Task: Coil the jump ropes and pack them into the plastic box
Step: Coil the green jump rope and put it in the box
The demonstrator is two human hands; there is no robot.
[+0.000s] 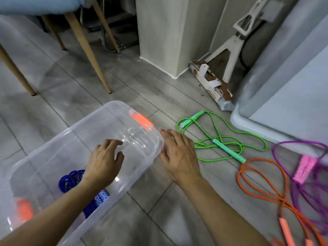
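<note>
Floor boards (159,89) of grey wood pattern are filling most of my view. I am seeing one plastic box (58,153), clear and with rounded corners, lying at the lower left; two orange latches (141,120) are sitting at its ends. Four jump ropes are showing. One blue rope (71,180) is lying coiled inside the box, its patterned handles beside my left forearm. Three are lying loose on the floor to the right of the box: the green rope (220,139) nearest it, then the orange rope (257,183), then the purple rope (301,157) with pink handles, by the right edge of the view. Open floor is staying between the box and the green rope. My left hand (104,162) is hovering over the box with fingers loosely bent, holding nothing. My right hand (179,153) is reaching beside the box's far corner, fingers spread, also holding nothing; I cannot tell whether it is touching the wall.
</note>
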